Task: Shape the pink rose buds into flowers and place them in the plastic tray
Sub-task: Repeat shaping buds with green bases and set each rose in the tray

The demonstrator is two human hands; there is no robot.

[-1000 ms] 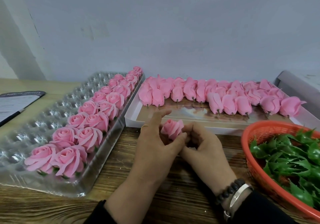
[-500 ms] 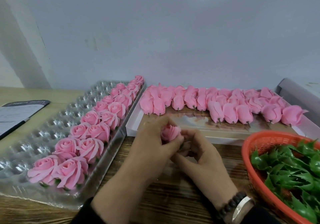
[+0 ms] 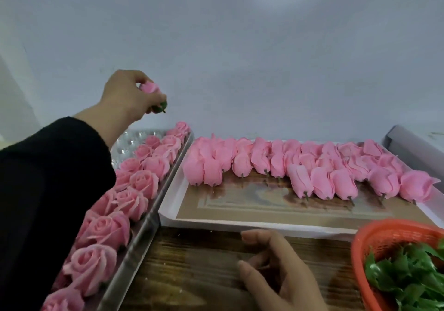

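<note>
Above the tray's [image 3: 134, 238] far end, from the head view: left hand [image 3: 127, 97] raised, fingers curled round a rose [image 3: 150, 87], green base and stem tip poking out below. Looks light, soft, easily crushed; best pinched low at the base, petals left alone. Right hand [image 3: 276, 270] resting on the table [image 3: 192, 262], fingers loosely apart, holding nothing. Buds [image 3: 300, 166] lined up on the board [image 3: 240, 205]. Most of the rose hidden inside the fist; tray's left cells behind the sleeve [image 3: 48, 190]; target cell impossible to tell.
</note>
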